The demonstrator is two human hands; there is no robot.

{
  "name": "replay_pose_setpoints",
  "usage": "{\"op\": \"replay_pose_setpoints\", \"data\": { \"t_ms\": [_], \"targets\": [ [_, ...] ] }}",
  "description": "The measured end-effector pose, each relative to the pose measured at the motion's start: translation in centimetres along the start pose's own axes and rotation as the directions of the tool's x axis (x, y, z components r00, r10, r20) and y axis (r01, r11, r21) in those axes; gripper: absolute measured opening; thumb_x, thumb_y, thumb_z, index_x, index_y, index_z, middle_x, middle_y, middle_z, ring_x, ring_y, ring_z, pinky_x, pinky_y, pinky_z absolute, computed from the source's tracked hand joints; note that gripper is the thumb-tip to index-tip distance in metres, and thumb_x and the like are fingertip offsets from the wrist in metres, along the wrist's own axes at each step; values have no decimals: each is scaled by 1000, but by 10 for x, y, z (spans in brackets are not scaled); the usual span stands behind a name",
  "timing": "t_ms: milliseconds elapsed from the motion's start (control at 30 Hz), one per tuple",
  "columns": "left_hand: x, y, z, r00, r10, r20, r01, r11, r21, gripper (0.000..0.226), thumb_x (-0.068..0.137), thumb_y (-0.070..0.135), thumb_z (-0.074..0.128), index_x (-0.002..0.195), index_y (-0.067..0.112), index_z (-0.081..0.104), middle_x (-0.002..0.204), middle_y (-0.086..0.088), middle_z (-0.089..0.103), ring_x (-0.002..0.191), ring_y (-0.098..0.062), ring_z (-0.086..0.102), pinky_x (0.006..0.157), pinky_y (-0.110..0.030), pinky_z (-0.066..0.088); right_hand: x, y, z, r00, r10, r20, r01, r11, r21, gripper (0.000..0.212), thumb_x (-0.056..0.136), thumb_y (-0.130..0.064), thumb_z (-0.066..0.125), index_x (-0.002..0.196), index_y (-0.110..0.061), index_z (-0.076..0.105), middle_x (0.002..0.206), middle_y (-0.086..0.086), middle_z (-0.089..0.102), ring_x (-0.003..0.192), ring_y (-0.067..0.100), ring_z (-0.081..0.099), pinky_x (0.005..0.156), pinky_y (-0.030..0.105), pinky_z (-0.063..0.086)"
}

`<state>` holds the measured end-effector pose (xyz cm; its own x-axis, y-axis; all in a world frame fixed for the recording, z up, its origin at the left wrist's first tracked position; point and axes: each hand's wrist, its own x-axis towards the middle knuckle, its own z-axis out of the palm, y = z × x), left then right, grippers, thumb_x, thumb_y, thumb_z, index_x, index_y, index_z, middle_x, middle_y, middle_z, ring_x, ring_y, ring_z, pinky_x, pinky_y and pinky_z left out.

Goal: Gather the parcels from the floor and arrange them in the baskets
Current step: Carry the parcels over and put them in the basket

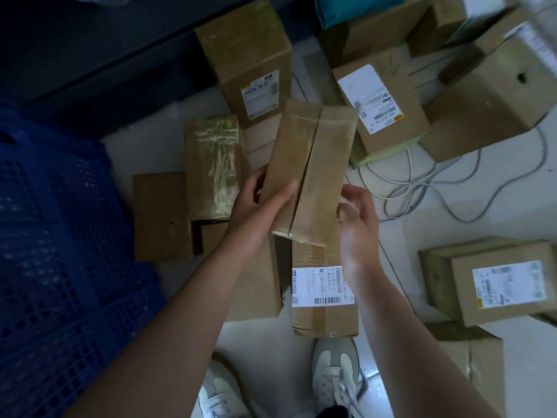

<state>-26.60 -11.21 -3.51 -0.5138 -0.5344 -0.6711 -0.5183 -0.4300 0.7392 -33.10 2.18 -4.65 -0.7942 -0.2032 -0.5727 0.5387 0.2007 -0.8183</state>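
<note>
A long taped cardboard parcel (310,173) hangs above the floor in front of me. My left hand (256,203) grips its near left side, thumb laid across the top face. My right hand (357,218) holds the parcel's near right edge, fingers curled under it. A blue perforated plastic basket (60,251) stands at the left. Below the held parcel lies a labelled parcel (324,294) on the floor. Several more cardboard parcels lie around, among them a tall one (250,61) at the back and a labelled one (382,107) to the right.
Grey cables (428,188) loop over the white floor at the right. Two more parcels (497,285) sit at the right edge. My shoes (334,375) stand at the bottom centre. A dark shelf or wall (105,55) runs along the back left.
</note>
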Motion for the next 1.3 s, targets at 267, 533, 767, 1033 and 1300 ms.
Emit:
{"op": "replay_pose_setpoints", "data": {
  "t_ms": [267, 533, 767, 1033, 1300],
  "targets": [
    [-26, -26, -26, 991, 84, -104, -63, 980, 189, 37, 95, 20, 61, 130, 28, 52, 121, 5, 63, 109, -7, 60, 98, -30, 49, -8, -12, -13, 965, 171, 200, -187, 980, 65, 56, 62, -44, 86, 111, -26, 65, 106, 6, 74, 98, 27, 72, 86, 51, 58],
    [-55, -15, -29, 990, -139, 39, 135, 987, 84, 63, 64, 64, 71, 119, 37, 55, 113, 16, 67, 104, -5, 64, 90, -25, 52, -15, -1, -30, 943, 230, 239, -275, 945, 179, 38, 89, -29, 66, 125, -19, 61, 114, 9, 72, 99, 24, 70, 82, 41, 58],
    [-58, -19, -33, 1000, 1, -1, -1, 999, 50, 40, 94, 34, 61, 131, 30, 49, 109, 20, 63, 90, 12, 60, 65, -2, 46, -16, -7, -9, 934, 244, 262, -223, 969, -107, 78, 67, -86, 59, 121, -31, 59, 129, 1, 64, 118, 24, 62, 100, 50, 48],
    [-54, -17, -33, 987, 29, -156, -27, 999, 18, 17, 101, 19, 46, 84, 19, 51, 94, -5, 61, 89, -12, 59, 77, -21, 45, -29, 11, -18, 954, 223, 201, -220, 975, -40, 99, 58, -84, 68, 132, -20, 55, 122, 5, 69, 110, 27, 68, 98, 53, 50],
    [-55, -75, 12, 964, -161, -212, 203, 960, 193, 20, 95, 7, 38, 111, 15, 47, 122, -5, 43, 103, -11, 52, 91, -28, 39, -49, 44, -60, 952, 301, -61, -303, 952, -30, 81, 76, -86, 37, 105, -18, 70, 103, 8, 75, 99, 26, 71, 99, 52, 51]
  ]
}}
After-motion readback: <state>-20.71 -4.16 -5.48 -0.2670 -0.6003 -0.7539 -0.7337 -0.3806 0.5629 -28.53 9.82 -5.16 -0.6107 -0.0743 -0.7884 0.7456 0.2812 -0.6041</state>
